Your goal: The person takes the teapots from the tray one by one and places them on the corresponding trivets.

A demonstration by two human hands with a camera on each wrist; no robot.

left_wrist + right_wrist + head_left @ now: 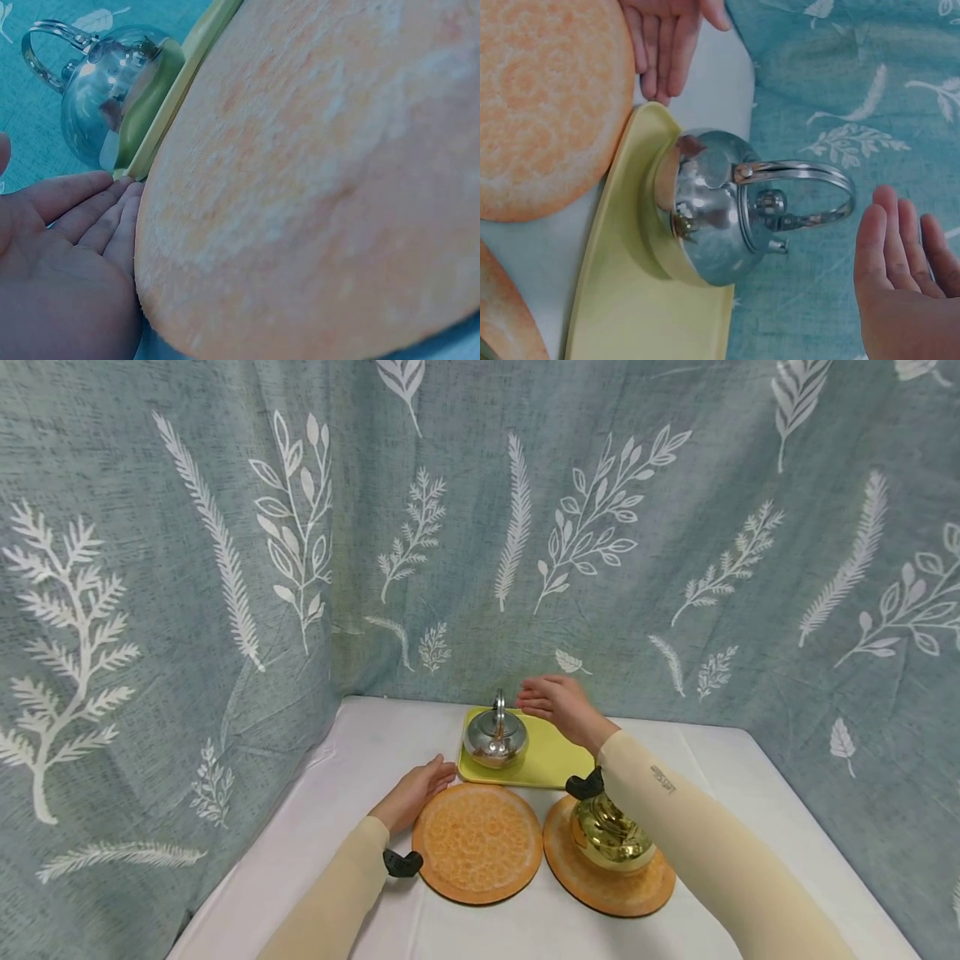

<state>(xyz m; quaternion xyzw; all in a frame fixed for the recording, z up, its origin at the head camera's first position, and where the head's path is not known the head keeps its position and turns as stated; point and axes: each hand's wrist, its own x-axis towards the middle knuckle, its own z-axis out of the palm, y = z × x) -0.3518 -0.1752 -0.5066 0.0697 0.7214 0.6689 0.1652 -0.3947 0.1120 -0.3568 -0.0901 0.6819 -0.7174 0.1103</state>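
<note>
A shiny silver kettle [495, 742] with an upright loop handle stands on the left part of a yellow tray [558, 756]. Flat and palm inward, my left hand [415, 789] has its fingertips at the tray's near left corner, beside a round bread-patterned mat [477, 843]. In the left wrist view its straight fingers [82, 196] lie along the mat's edge. My right hand [558, 703] hovers above the tray, fingers extended toward the kettle handle [832, 180], with a gap between them in the right wrist view. Neither hand holds anything.
A gold kettle [609, 837] sits on a second round mat [647, 893] to the right, partly hidden by my right forearm. Both mats lie on a white tablecloth [390, 735]. Blue-green leaf-print curtains [465, 552] hang behind and at both sides.
</note>
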